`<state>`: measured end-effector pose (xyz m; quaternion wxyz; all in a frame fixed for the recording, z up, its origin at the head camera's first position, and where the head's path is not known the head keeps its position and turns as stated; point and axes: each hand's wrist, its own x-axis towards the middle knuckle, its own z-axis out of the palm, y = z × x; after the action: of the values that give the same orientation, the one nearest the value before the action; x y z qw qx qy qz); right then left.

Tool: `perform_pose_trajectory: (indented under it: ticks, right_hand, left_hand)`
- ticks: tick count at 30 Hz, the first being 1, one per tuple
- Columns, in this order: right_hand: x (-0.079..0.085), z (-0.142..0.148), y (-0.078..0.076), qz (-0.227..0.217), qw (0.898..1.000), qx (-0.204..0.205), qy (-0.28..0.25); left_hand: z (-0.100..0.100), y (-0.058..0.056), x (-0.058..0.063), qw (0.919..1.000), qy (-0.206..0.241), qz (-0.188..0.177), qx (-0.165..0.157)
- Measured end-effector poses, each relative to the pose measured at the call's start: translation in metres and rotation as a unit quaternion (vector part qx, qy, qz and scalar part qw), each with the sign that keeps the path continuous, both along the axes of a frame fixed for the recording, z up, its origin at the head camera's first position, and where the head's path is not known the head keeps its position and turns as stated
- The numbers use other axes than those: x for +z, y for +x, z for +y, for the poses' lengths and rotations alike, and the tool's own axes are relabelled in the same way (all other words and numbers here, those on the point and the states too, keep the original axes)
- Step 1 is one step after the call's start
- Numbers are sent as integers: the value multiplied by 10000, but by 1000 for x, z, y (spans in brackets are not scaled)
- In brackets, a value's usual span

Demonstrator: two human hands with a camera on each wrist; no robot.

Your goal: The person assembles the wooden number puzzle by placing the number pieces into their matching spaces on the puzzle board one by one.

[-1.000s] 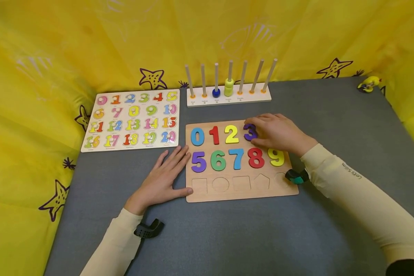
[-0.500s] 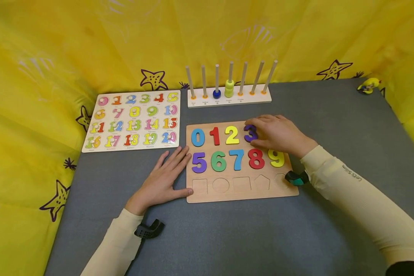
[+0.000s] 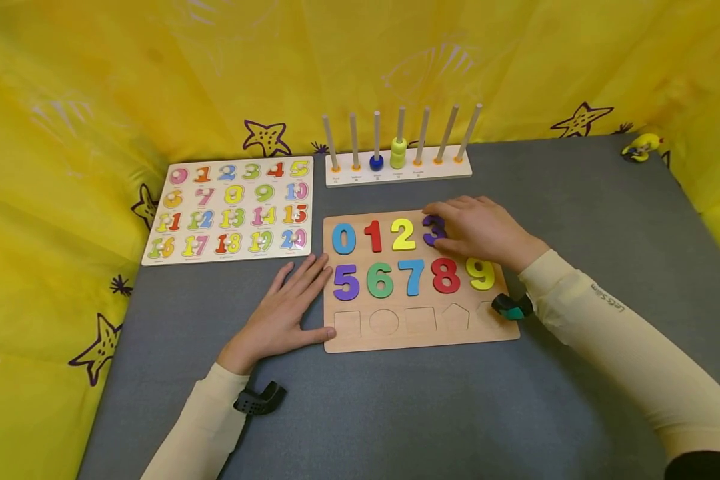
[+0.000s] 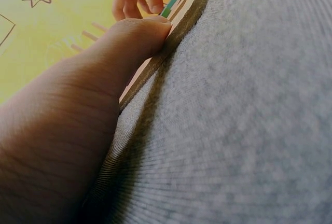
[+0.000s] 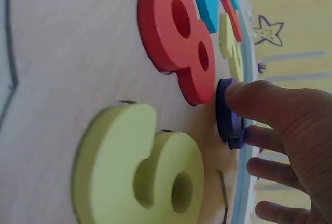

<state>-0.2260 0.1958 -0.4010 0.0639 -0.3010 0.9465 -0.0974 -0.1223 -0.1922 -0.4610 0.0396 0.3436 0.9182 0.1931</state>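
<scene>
A wooden number puzzle board point(image 3: 360, 340) lies in the middle of the head view, with coloured digits in two rows. My right hand point(image 3: 486, 230) pinches the purple number 3 point(image 3: 434, 231) in the top row. In the right wrist view, my thumb presses on the near side of that purple 3 point(image 5: 228, 115), while the other fingers are partly behind it. The right hand hides the top right part of the board in the head view. My left hand point(image 3: 282, 317) lies with straight fingers against the board's left edge, its thumb tip on the lower left corner area.
A white board with numbers 0 to 20 point(image 3: 234, 207) lies at the back left. Behind the puzzle stands a peg counter point(image 3: 450, 170) with upright rods and a few rings. A small yellow toy point(image 3: 642, 147) sits at the far right corner. Yellow cloth point(image 3: 360, 53) surrounds the table.
My right hand has shifted very slightly to the left and away from me, with the purple 3 moving a little too. The left hand and the board stay in place.
</scene>
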Motion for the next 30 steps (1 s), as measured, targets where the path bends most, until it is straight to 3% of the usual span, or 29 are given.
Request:
perform_pose_trajectory:
  ticks: [20, 25, 30]
  right_hand:
    - [7, -6, 1, -139, 9989, -37, 440]
    - [13, 11, 7, -378, 9987, -280, -173]
    - [32, 61, 22, -397, 9939, -685, -774]
  left_hand:
    - [-2, 1, -1, 10000, -17, -16, 18]
    - [-2, 1, -1, 10000, -14, -15, 13]
    - [-2, 1, 0, 10000, 17, -5, -9]
